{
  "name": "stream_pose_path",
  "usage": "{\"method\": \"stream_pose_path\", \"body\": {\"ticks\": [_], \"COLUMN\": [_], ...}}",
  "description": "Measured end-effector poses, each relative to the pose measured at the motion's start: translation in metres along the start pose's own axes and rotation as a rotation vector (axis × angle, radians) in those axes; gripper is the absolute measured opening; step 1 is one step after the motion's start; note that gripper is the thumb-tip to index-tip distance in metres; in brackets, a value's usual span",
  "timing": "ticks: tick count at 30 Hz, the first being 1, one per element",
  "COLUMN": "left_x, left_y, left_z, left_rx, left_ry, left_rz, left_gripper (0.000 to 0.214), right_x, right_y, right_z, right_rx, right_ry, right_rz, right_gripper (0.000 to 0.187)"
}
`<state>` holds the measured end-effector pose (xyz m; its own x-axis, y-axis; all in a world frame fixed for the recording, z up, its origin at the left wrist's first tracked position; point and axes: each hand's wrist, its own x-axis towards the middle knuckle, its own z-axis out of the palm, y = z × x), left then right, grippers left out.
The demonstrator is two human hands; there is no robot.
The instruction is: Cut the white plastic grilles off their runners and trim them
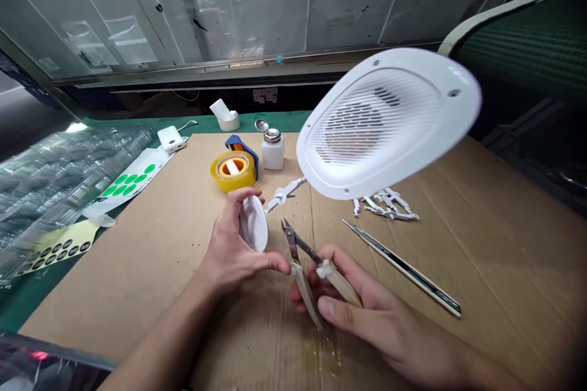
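The left hand [233, 250], fingers curled, is clamped on a small white oval slotted plastic grille [254, 224] standing on its edge, just beside the steel-jawed, beige-handled side cutters [306, 293] closed in the right hand [353, 311]. Both hands are over a brown cardboard-covered tabletop [458, 226], with a long slim pointed steel tool [403, 269] near the right hand and small white plastic pieces [389, 204] beyond it.

Pliers [300, 278] partly hidden by the right hand [367, 311]; white vented cover [387, 125] blurred; small white pieces [387, 204], apparently plastic, too small to identify.
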<state>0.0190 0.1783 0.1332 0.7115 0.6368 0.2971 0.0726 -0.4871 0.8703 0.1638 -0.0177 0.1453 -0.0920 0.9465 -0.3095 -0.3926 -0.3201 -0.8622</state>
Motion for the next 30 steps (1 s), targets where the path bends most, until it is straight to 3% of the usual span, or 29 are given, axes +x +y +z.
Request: {"method": "stream_pose_path", "body": {"ticks": [3,5,10,13,17,24,30], "left_x": [-0.002,-0.003,-0.004,-0.004,-0.004,-0.008,-0.008], "left_y": [0.0,0.0,0.0,-0.001,-0.001,0.005,0.009], "left_z": [0.003,0.005,0.007,0.009,0.011,0.016,0.02], "left_rx": [0.03,0.041,0.039,0.04,0.046,0.126,0.129], "left_ry": [-0.008,-0.012,-0.03,-0.028,-0.03,-0.073,-0.072], "left_rz": [0.056,0.089,0.127,0.129,0.138,0.269,0.341], "left_gripper": [0.097,0.095,0.093,0.094,0.095,0.096,0.098], "right_x": [0.0,0.0,0.003,0.004,0.003,0.001,0.001], "right_y": [-0.001,-0.002,-0.002,0.0,-0.004,-0.018,-0.012], "right_z": [0.003,0.003,0.004,0.007,0.011,0.019,0.021], "right_rx": [-0.003,-0.006,0.102,0.158,0.004,-0.445,-0.537], "right_ry": [0.003,0.005,0.006,0.074,0.109,0.132,0.181], "right_rz": [0.005,0.037,0.001,-0.002,0.064,-0.017,0.009], "right_gripper": [0.08,0.082,0.05,0.044,0.045,0.008,0.006]}}
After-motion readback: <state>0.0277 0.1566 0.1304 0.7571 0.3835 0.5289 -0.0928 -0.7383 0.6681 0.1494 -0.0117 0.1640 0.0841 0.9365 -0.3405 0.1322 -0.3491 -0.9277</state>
